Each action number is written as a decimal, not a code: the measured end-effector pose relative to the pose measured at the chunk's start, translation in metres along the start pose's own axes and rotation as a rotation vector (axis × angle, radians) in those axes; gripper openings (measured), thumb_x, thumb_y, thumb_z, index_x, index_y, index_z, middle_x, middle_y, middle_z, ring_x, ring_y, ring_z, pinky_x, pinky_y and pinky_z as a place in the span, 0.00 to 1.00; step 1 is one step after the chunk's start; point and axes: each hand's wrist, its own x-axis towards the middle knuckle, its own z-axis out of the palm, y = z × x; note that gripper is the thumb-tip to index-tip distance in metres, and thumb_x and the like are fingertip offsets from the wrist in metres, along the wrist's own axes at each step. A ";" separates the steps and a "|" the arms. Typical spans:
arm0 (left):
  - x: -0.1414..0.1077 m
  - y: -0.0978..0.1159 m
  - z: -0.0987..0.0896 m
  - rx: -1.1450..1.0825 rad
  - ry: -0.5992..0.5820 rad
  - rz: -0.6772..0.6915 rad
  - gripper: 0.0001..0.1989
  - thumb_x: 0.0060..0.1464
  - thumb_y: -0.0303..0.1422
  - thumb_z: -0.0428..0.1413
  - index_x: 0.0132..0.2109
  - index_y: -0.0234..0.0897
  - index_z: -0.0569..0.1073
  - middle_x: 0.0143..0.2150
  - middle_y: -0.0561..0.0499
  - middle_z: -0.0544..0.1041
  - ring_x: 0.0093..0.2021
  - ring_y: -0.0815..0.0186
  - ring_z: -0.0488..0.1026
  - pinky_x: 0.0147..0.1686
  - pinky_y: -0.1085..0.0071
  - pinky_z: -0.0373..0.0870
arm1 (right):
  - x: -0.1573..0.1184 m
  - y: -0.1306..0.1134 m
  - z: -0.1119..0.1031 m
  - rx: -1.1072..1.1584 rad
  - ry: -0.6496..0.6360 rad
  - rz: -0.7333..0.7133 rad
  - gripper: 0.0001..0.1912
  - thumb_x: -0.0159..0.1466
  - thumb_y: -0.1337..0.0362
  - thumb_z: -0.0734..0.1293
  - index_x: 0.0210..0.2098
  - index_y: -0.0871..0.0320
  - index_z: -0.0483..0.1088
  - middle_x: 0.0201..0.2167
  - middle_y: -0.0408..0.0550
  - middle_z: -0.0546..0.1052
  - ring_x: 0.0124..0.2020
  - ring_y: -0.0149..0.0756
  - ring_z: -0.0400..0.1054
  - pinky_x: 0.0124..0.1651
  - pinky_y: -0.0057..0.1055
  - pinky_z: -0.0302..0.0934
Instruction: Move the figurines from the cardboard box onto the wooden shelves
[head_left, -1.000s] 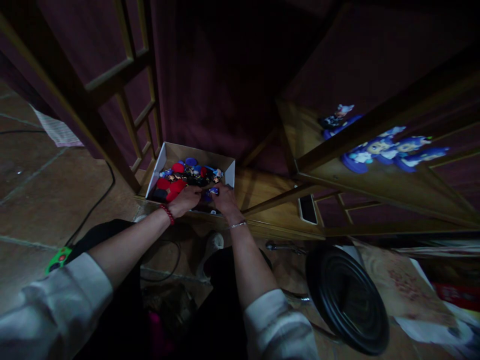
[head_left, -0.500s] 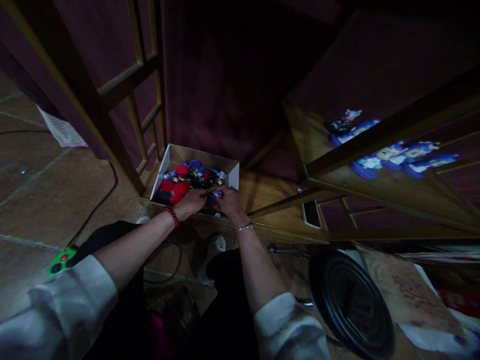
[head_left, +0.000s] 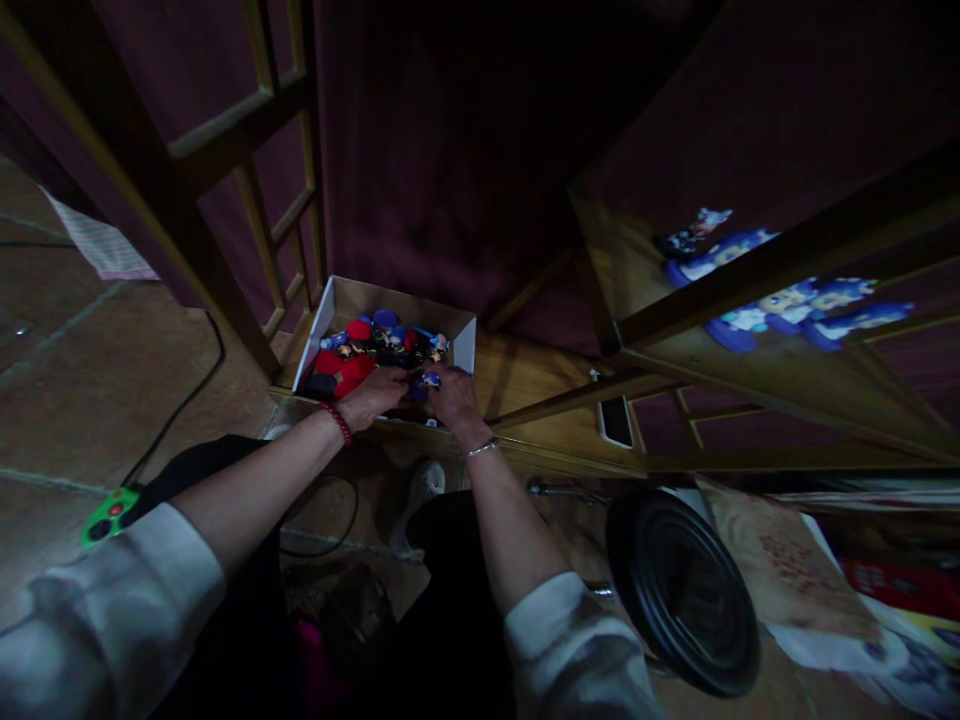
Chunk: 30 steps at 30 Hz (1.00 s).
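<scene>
A white cardboard box [head_left: 464, 345] sits on the low wooden shelf, holding several small figurines [head_left: 397, 345] with red, blue and black parts. Both my hands reach in over its near side. My right hand [head_left: 453, 397] is closed with its fingertips on a small blue-haired figurine [head_left: 429, 381] near the front right of the box. Just left of that figurine is my left hand [head_left: 377, 394], its fingers bent together beside the red round pieces [head_left: 352, 374]. What the left fingertips hold, if anything, is too small and dark to make out.
More blue-and-white figurines [head_left: 791, 300] stand on a raised wooden shelf at right. A phone [head_left: 616, 422] lies on the low shelf [head_left: 517, 380]. A black round stool [head_left: 682, 595] is to my right, and a green controller [head_left: 109, 517] with a cable lies on the floor at left.
The view has shifted slightly. My left hand stays beside the figurine and my right hand keeps its fingers on it; little else differs.
</scene>
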 end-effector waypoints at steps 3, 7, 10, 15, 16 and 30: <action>-0.001 0.000 0.000 0.006 0.004 0.005 0.10 0.45 0.17 0.47 0.29 0.30 0.70 0.26 0.52 0.73 0.27 0.73 0.70 0.37 0.72 0.69 | 0.000 -0.002 -0.001 -0.008 -0.008 0.017 0.13 0.57 0.67 0.62 0.42 0.57 0.69 0.38 0.50 0.76 0.41 0.35 0.68 0.44 0.27 0.59; 0.000 -0.002 -0.001 0.002 0.002 0.016 0.09 0.45 0.17 0.47 0.28 0.30 0.69 0.26 0.52 0.72 0.27 0.73 0.70 0.36 0.73 0.69 | 0.000 -0.004 -0.002 -0.015 -0.033 0.042 0.13 0.57 0.67 0.62 0.42 0.57 0.69 0.39 0.50 0.76 0.42 0.35 0.69 0.45 0.27 0.59; 0.002 -0.003 -0.002 -0.003 0.007 0.021 0.08 0.45 0.17 0.48 0.27 0.30 0.68 0.26 0.52 0.72 0.27 0.73 0.70 0.35 0.74 0.69 | 0.000 -0.005 -0.002 -0.029 -0.038 0.045 0.13 0.58 0.66 0.62 0.42 0.58 0.70 0.39 0.51 0.76 0.42 0.36 0.69 0.45 0.27 0.59; 0.006 -0.005 -0.001 0.008 0.038 -0.010 0.08 0.45 0.16 0.48 0.28 0.31 0.68 0.26 0.52 0.71 0.27 0.73 0.69 0.35 0.74 0.69 | 0.000 -0.007 -0.002 -0.064 -0.032 0.058 0.13 0.58 0.65 0.62 0.42 0.58 0.69 0.39 0.52 0.76 0.42 0.37 0.69 0.44 0.28 0.60; 0.007 -0.006 -0.001 0.007 0.032 0.001 0.08 0.45 0.16 0.48 0.28 0.30 0.68 0.26 0.52 0.71 0.27 0.73 0.69 0.35 0.74 0.69 | 0.000 -0.007 -0.002 -0.070 -0.028 0.061 0.13 0.58 0.65 0.62 0.42 0.59 0.69 0.38 0.53 0.76 0.41 0.37 0.69 0.43 0.29 0.60; 0.010 -0.013 -0.002 0.015 0.036 0.063 0.06 0.43 0.19 0.50 0.29 0.31 0.70 0.27 0.50 0.74 0.31 0.69 0.72 0.36 0.73 0.70 | -0.003 -0.014 -0.007 -0.084 -0.033 0.093 0.13 0.57 0.66 0.62 0.41 0.59 0.70 0.38 0.54 0.76 0.42 0.37 0.69 0.44 0.28 0.61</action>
